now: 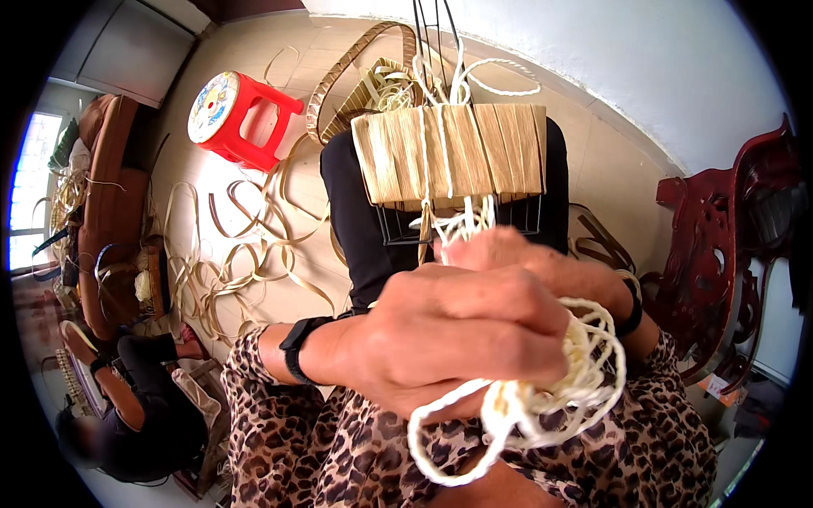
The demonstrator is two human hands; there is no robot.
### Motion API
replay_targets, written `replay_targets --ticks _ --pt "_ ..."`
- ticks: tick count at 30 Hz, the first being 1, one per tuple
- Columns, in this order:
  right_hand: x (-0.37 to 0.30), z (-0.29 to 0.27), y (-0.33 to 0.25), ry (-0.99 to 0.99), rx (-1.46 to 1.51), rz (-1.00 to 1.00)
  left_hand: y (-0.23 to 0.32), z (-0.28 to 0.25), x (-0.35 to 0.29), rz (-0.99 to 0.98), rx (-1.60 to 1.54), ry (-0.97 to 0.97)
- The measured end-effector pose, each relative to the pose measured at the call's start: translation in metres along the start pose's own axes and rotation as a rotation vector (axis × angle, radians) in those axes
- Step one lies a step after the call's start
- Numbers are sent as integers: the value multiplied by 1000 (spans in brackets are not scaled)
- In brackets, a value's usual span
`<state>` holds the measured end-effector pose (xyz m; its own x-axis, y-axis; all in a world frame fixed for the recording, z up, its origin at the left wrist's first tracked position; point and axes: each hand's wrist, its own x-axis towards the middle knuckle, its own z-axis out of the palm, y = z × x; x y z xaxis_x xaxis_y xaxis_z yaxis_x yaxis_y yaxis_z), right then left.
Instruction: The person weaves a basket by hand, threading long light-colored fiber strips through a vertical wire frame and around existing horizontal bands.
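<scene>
A woven piece on a black wire frame (391, 224) lies across my lap, its side covered with wide tan woven strips (457, 152). Cream twisted cords (468, 222) run over it and gather below its near edge. There my right hand (500, 248) is closed on these cords, its fingertips partly hidden behind my other hand. My left hand (466, 334) crosses in front, nearer to me, closed around a looped bundle of cream cord (584, 364). One big loop hangs below its fingers.
A red plastic stool (246, 118) stands on the floor at the far left. Loose tan strips (254, 254) curl over the tiles, and a woven basket (377, 93) is beyond my knees. Carved dark wooden furniture (720, 254) is at right. Another person (152, 415) sits at lower left.
</scene>
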<state>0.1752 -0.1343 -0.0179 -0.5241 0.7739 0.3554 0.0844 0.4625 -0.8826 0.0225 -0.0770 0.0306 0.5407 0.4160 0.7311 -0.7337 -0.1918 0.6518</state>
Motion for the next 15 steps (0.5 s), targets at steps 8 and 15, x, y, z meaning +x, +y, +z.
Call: replay_targets --ticks 8,15 --pt "-84 -14 -60 89 822 110 -43 -92 11 -280 1031 -139" --pt "-194 13 -102 770 1132 893 -82 -103 20 -646 987 -61"
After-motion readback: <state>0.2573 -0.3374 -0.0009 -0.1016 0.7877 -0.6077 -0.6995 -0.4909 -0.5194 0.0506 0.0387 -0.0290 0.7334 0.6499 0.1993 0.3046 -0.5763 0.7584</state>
